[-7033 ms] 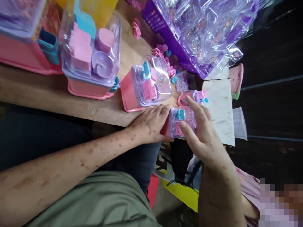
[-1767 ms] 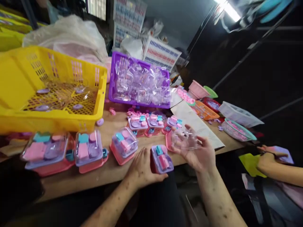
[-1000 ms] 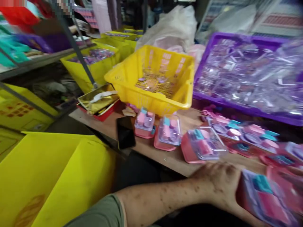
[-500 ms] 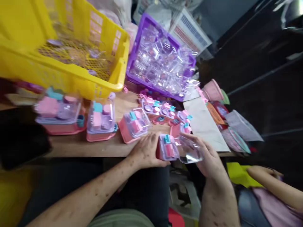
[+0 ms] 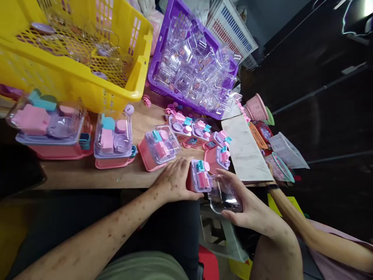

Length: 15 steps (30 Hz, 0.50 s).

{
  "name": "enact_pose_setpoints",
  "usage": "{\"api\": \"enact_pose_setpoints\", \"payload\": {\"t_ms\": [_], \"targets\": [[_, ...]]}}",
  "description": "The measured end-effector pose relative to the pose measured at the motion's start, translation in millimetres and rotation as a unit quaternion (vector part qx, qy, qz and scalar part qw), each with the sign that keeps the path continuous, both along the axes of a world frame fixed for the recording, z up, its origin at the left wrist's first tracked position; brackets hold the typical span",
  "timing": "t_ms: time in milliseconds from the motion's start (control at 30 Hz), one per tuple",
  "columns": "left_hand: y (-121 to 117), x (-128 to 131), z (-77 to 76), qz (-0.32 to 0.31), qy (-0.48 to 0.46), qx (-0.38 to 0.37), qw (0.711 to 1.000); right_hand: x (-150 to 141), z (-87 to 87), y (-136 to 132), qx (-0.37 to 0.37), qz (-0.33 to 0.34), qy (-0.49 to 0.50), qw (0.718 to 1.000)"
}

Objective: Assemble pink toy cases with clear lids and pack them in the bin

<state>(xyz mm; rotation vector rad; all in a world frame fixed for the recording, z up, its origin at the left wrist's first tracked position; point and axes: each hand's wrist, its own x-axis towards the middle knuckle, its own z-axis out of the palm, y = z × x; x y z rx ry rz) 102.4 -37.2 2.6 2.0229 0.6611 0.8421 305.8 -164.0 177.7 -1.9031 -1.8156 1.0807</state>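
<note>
My left hand [image 5: 176,182] is closed around a small toy kitchen box [image 5: 200,177] with a pink base, a lilac top and pink and teal pieces on it. In my right hand [image 5: 246,202] is a clear plastic cover [image 5: 225,196], its open edge beside the lilac top; whether they touch I cannot tell. Left of my hands stand three toy boxes with clear covers on: a near one [image 5: 159,147], a middle one [image 5: 113,140] and a far-left one [image 5: 54,126]. Several uncovered toy boxes [image 5: 192,128] stand behind my hands, another [image 5: 218,158] right beside them.
A yellow basket [image 5: 140,74] with a few clear covers stands at the back left. The purple crate [image 5: 151,77] is heaped with clear covers. Cardboard [image 5: 247,147] lies at the right. A co-worker's arm [image 5: 294,217] reaches to a teal-rimmed basket [image 5: 281,167].
The clear cover has tilted and dropped slightly relative to the toy box. My view has shifted a little. At right, the co-worker's arm has stretched forward to the baskets.
</note>
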Motion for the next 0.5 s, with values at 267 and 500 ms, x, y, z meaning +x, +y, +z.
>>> {"api": "enact_pose_setpoints", "payload": {"t_ms": [267,500], "targets": [[1,-1,2.9,-0.007,-0.009,0.001,1.0,-11,3.1,40,0.158,0.065,-0.071,0.983],[2,-1,3.9,-0.009,0.0,-0.003,1.0,-25,-3.0,78,0.058,0.182,-0.213,0.958]]}}
